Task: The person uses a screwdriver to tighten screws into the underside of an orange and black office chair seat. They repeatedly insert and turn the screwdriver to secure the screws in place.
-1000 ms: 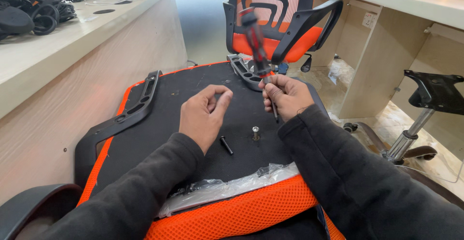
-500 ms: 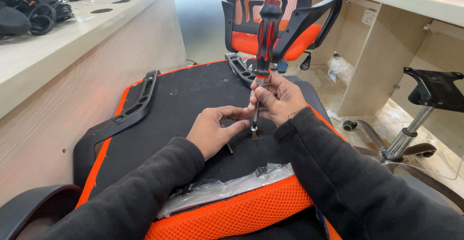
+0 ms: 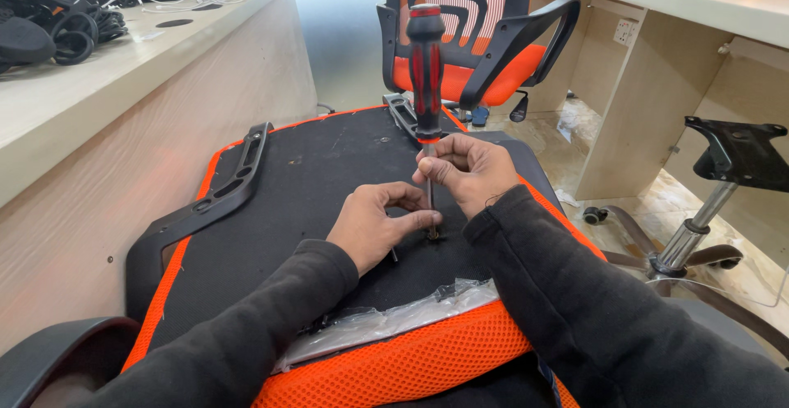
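Note:
An upturned orange office-chair seat with a black underside point(image 3: 312, 178) lies in front of me. My right hand point(image 3: 468, 170) grips the metal shaft of a red-and-black screwdriver point(image 3: 426, 71), which stands upright with its tip on a bolt point(image 3: 432, 234) in the seat's underside. My left hand point(image 3: 378, 223) pinches the bolt and screwdriver tip between thumb and forefinger. A second loose dark bolt point(image 3: 394, 254) lies partly hidden just below my left hand.
A black armrest point(image 3: 222, 190) is mounted on the seat's left side. A clear plastic bag point(image 3: 386, 322) lies at the seat's near edge. An assembled orange chair point(image 3: 477, 38) stands behind; a chair base with gas lift point(image 3: 707, 211) is at right. Wooden desks flank both sides.
The screwdriver went from tilted in my right hand to upright on the bolt. My left hand moved in from above the seat to pinch the bolt at the tip.

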